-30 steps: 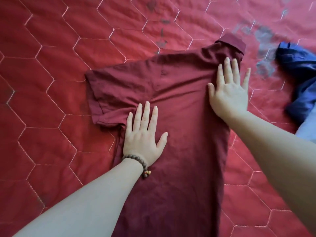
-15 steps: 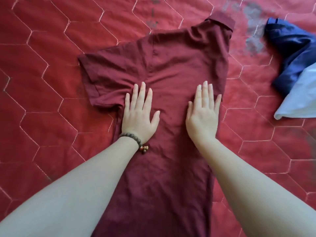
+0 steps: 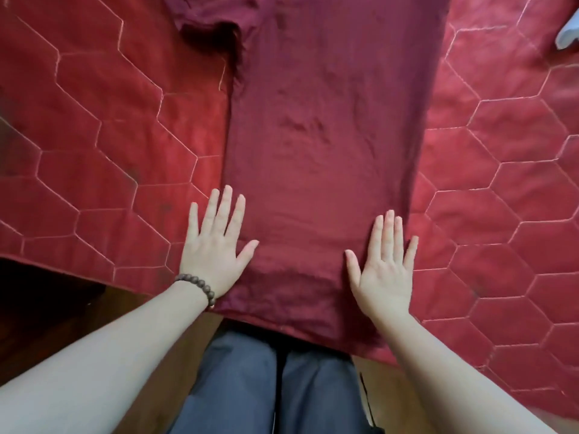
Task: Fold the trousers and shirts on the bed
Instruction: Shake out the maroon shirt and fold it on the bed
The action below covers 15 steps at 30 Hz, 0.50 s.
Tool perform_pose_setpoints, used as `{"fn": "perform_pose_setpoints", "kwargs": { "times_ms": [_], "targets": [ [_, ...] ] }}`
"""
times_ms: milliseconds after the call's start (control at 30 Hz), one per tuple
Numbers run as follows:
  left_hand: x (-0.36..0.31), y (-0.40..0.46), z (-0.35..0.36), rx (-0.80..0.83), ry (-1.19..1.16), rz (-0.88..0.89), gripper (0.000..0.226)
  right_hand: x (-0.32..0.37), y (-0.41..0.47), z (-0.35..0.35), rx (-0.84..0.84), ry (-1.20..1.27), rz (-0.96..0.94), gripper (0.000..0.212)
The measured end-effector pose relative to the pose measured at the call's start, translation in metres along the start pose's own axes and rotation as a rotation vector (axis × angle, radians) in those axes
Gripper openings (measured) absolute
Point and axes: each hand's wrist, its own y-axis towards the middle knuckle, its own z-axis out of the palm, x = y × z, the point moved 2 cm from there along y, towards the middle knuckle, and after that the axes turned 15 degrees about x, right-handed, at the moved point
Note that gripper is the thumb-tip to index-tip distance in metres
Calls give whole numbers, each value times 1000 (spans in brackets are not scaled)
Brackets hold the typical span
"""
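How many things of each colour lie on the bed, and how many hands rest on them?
Dark red: 1, the shirt
Pale, at the frame's upper right edge: 1, a cloth corner, kind unclear
Hands: 2, the left hand and the right hand, both flat on the shirt
Total: 4

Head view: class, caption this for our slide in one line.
Left hand and right hand pressed flat on a maroon shirt's hem on the bed.

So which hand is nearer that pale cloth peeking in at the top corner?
The right hand. It lies flat on the maroon shirt's right edge, below the pale cloth; the left hand is across the shirt, farther away.
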Motion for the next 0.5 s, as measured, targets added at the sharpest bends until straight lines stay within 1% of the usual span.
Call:
{"fn": "perform_pose_setpoints", "kwargs": {
  "times_ms": [67,100,167,233,267,333,500],
  "targets": [
    [-13,-12,0,-44,-22,-14,75,4,-20,7,-29,29,21,72],
    [-26,-14,-2,-81,-44,20,73,16,-24,8,-65,41,-23,69],
    [-58,-11,-5,-151,-76,152,67,53,-24,12,-125,47,-201,67],
    [-81,-5,-2,-155,-50,232,63,86,-22,19,-113,34,-337,68],
    [-83,-4,3,-139,-25,235,61,93,-21,24,-97,20,-352,67],
    [-69,-5,17,-106,16,230,62,82,-22,35,-66,-25,-319,64],
    [-8,-54,63,15,121,247,84,-10,-63,61,57,-178,-259,83]
  ]
}}
